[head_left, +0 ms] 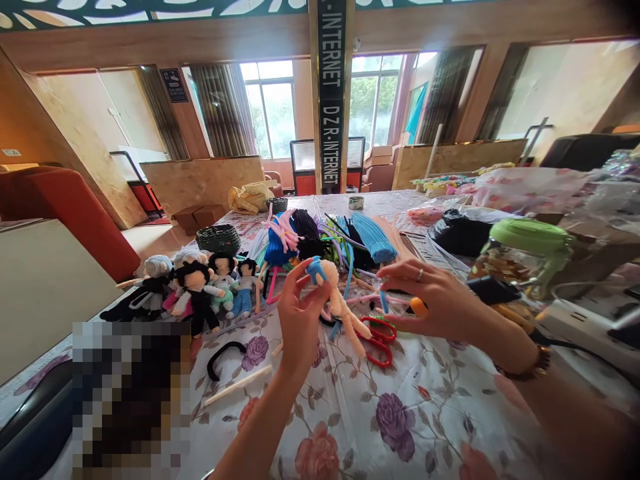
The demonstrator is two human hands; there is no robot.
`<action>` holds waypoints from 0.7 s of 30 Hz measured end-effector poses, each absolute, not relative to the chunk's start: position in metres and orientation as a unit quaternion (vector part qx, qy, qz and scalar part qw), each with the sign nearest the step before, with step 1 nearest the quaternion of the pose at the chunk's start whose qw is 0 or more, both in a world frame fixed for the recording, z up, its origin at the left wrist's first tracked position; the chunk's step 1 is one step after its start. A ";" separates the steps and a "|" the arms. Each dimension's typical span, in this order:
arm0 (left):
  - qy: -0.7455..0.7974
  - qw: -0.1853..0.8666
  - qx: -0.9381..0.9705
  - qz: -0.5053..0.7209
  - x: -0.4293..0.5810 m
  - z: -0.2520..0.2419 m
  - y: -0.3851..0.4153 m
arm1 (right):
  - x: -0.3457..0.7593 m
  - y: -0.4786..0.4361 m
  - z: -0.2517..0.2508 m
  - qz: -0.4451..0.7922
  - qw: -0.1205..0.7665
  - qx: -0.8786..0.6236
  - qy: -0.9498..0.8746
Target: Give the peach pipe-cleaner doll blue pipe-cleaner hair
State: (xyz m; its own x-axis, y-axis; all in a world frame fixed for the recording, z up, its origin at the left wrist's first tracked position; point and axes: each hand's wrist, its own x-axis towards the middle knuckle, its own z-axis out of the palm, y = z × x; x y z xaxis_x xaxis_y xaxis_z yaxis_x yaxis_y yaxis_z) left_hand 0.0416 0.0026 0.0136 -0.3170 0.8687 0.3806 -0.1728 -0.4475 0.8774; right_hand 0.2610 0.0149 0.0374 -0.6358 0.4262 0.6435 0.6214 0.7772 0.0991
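Observation:
In the middle of the head view, my left hand grips a peach pipe-cleaner doll by its head, which carries a blue patch. The doll's legs hang down to the right. To the right of it, my right hand pinches a short blue pipe-cleaner piece between thumb and fingers, apart from the doll. Red-handled scissors lie on the table just below, between my hands. A black bent pipe cleaner and a pale stick-like piece rest left of my left wrist.
Several finished dolls sit at the left. Bundles of coloured pipe cleaners are heaped behind my hands. A green-lidded jar stands at the right, beside a white device. The table has a flowered cloth.

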 end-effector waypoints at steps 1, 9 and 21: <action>0.384 0.355 0.447 0.726 0.040 0.013 0.004 | 0.259 0.017 0.034 -0.152 0.288 -0.291 -0.900; 0.356 0.362 0.410 0.758 0.036 0.009 0.012 | 0.241 0.017 0.014 -0.061 0.184 -0.293 -0.936; 0.363 0.370 0.398 0.757 0.037 0.007 0.013 | 0.243 0.027 0.003 -0.030 0.138 -0.313 -0.939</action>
